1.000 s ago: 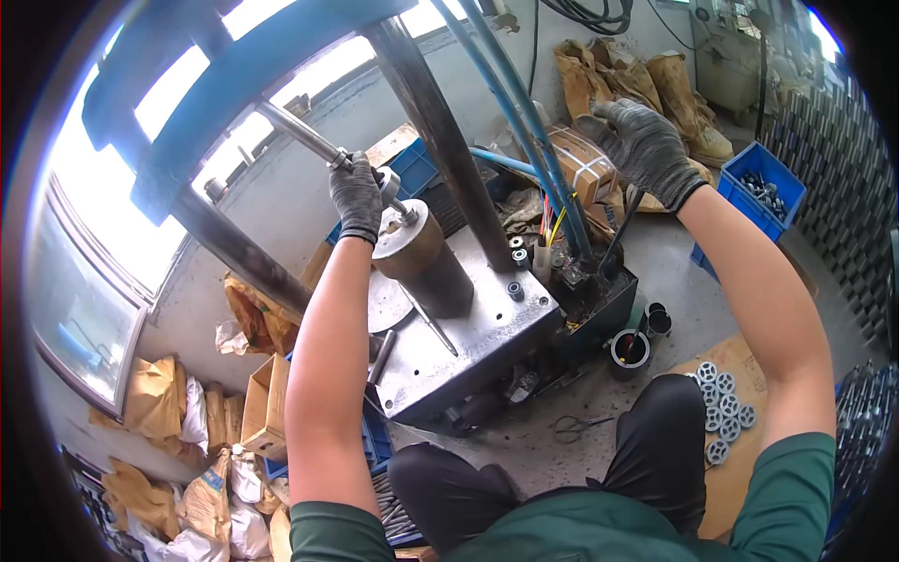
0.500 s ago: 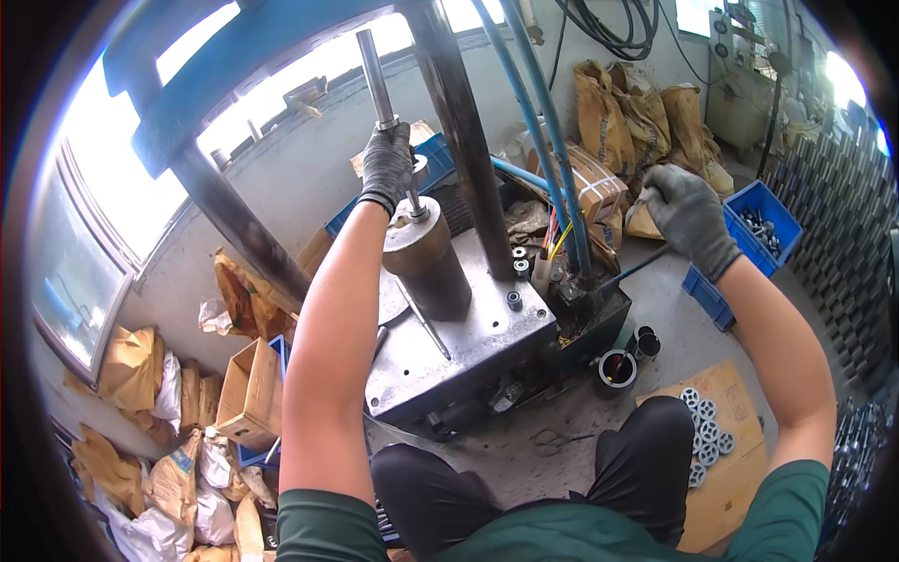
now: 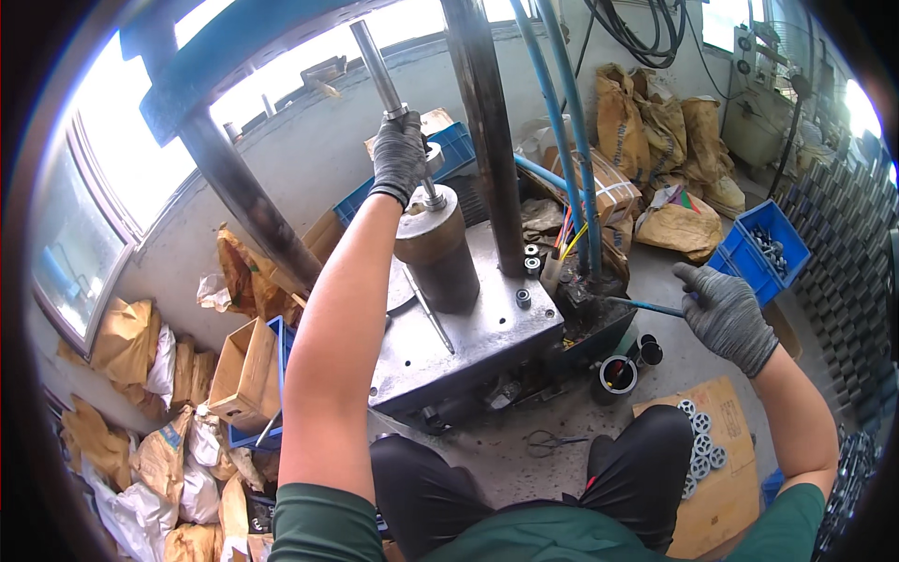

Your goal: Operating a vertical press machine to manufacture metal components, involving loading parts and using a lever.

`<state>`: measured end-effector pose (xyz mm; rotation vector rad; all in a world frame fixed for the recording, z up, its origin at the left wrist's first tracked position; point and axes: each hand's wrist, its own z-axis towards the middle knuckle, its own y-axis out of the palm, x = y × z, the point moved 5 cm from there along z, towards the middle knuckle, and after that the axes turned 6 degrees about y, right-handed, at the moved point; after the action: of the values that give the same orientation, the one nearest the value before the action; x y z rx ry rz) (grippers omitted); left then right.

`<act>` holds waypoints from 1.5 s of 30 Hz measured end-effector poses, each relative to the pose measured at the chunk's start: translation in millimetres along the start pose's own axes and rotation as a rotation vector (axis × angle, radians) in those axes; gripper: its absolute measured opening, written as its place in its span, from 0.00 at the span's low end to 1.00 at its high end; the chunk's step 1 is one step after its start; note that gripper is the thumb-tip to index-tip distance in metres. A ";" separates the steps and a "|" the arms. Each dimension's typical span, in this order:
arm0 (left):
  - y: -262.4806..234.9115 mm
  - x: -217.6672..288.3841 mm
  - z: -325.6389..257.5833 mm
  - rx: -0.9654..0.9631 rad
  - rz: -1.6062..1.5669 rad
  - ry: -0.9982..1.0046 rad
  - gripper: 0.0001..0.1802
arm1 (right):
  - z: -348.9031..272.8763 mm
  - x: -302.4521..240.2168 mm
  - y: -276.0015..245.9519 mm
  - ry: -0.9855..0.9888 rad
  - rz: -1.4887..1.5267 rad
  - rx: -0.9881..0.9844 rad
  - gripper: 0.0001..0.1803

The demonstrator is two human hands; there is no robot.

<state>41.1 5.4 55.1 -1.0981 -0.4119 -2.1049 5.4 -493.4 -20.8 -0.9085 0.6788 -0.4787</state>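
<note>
In a grey glove, my left hand (image 3: 399,157) is closed round an upright metal rod (image 3: 377,67). The rod leans slightly and shows a collar just above my fingers. Beside the glove sits a metal ring (image 3: 434,157), and below it the shaft's lower end (image 3: 432,195) meets the top of a thick steel cylinder (image 3: 436,245). My gloved right hand (image 3: 729,317) is at the end of a thin blue lever (image 3: 646,305), fingers curled about it and thumb raised. How firmly it grips is hidden by the glove.
The cylinder stands on a steel press bed (image 3: 487,323) between dark columns (image 3: 485,131). Small metal bushings (image 3: 523,298) lie on the bed, near a slim rod (image 3: 429,314). A blue crate (image 3: 763,248) of metal parts is at right; spoked discs (image 3: 700,440) lie on cardboard (image 3: 716,478).
My right hand has come down from near the sacks to the blue lever's end. My left hand stays on the rod. The view has shifted slightly.
</note>
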 end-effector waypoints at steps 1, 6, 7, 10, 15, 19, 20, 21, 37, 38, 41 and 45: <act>0.2 1.2 -0.6 0.006 0.058 0.018 0.10 | 0.3 -5.5 2.3 -0.023 -0.012 -0.051 0.19; 0.0 7.8 -2.6 0.008 0.194 0.059 0.15 | -13.7 -23.8 15.0 -0.080 -0.098 -0.363 0.19; 0.6 8.9 -2.4 0.015 0.209 0.053 0.15 | -17.2 -24.0 17.0 -0.103 -0.126 -0.421 0.20; 1.6 11.4 -4.3 -0.001 0.283 0.049 0.15 | -20.8 -12.0 17.9 -0.103 -0.145 -0.545 0.20; 0.7 9.7 -5.6 0.009 0.299 0.078 0.14 | -28.0 6.3 17.6 0.016 -0.030 -0.543 0.18; -2.1 2.7 1.2 0.023 0.314 0.052 0.15 | -35.1 5.3 19.3 0.039 0.012 -0.527 0.18; -2.8 0.7 2.6 0.033 0.287 0.037 0.15 | -36.7 5.7 18.5 0.064 0.044 -0.512 0.17; -3.1 0.1 3.4 0.036 0.288 0.040 0.15 | -38.7 6.3 17.9 0.090 0.076 -0.497 0.17; -0.2 13.5 -8.2 0.017 0.267 0.050 0.12 | -92.2 22.8 43.8 -0.006 -0.070 -0.749 0.13; -0.5 13.4 -8.2 0.021 0.281 0.063 0.12 | -90.7 24.4 42.9 0.025 -0.045 -0.742 0.13; -1.4 11.5 -5.8 0.029 0.297 0.075 0.12 | -87.5 25.2 39.5 0.068 0.041 -0.661 0.14; -1.4 5.3 -2.9 0.021 0.279 0.038 0.13 | -92.7 20.3 41.2 -0.031 -0.055 -0.678 0.14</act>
<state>36.4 2.4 57.7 -1.0374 -0.2465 -1.8685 -42.5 -535.5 -102.3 -1.5707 0.8045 -0.2780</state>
